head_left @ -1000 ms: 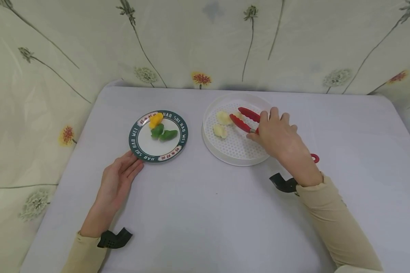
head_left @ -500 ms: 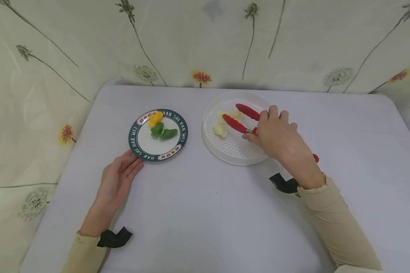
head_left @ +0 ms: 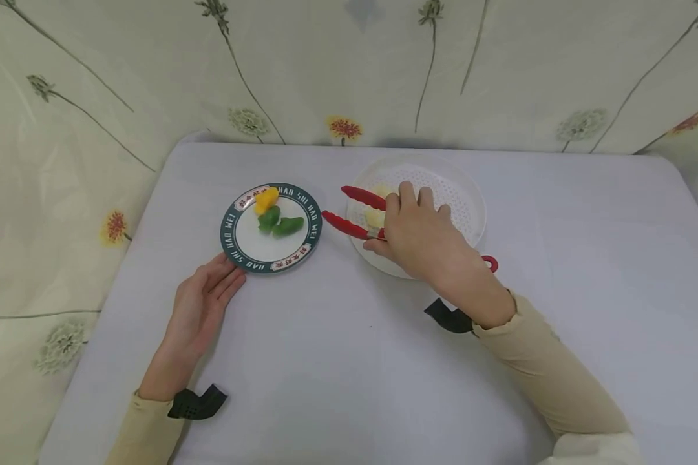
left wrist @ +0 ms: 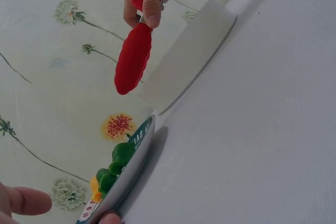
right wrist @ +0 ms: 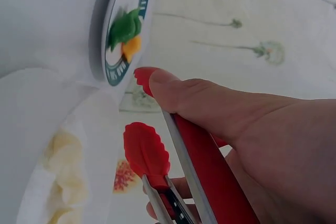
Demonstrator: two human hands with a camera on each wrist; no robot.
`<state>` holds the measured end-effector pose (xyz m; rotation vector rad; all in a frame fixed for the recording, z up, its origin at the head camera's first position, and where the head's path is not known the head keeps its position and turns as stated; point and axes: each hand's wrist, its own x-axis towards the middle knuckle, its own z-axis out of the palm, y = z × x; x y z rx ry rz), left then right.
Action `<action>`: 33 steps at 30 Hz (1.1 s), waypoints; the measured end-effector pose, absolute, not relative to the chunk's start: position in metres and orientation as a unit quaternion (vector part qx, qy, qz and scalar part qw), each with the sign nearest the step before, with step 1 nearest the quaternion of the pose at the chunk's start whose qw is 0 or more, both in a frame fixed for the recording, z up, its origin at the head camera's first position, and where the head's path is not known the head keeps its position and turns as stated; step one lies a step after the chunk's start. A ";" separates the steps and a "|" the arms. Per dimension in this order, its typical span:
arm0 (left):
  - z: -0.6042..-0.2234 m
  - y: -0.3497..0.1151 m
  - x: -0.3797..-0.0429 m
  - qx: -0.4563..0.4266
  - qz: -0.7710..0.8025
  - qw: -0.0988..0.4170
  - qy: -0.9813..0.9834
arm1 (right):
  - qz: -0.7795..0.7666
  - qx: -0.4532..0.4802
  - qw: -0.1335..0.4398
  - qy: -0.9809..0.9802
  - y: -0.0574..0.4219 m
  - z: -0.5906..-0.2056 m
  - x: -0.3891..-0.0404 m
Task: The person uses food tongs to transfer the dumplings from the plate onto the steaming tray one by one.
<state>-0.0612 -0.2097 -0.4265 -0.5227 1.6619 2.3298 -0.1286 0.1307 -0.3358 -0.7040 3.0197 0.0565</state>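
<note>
My right hand grips a pair of red tongs above the white perforated tray. The tongs' red tips are spread apart with nothing between them and point left, towards the plate. Pale yellowish pieces lie in the tray, partly hidden by the tongs and hand in the head view. The green-rimmed plate bears a yellow piece and green pepper-like pieces. My left hand rests palm up at the plate's near left rim, its straight fingers touching the rim from below.
A white cloth covers the table. Behind it hangs a flower-printed curtain. The tray has a raised wall, and a narrow gap separates it from the plate. Black cameras are strapped to both wrists.
My right hand has carried the spread tongs left, from over the tray's middle to beyond its left rim, near the plate. The left hand and plate stay in place.
</note>
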 end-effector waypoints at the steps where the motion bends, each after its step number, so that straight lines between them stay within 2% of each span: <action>1: -0.426 -0.210 -0.061 -0.179 0.796 0.116 0.567 | 0.019 -0.232 0.021 0.972 0.126 -0.337 -0.129; 33: -0.427 -0.211 -0.061 -0.177 0.794 0.120 0.569 | 0.019 -0.268 0.061 0.961 0.054 -0.366 -0.140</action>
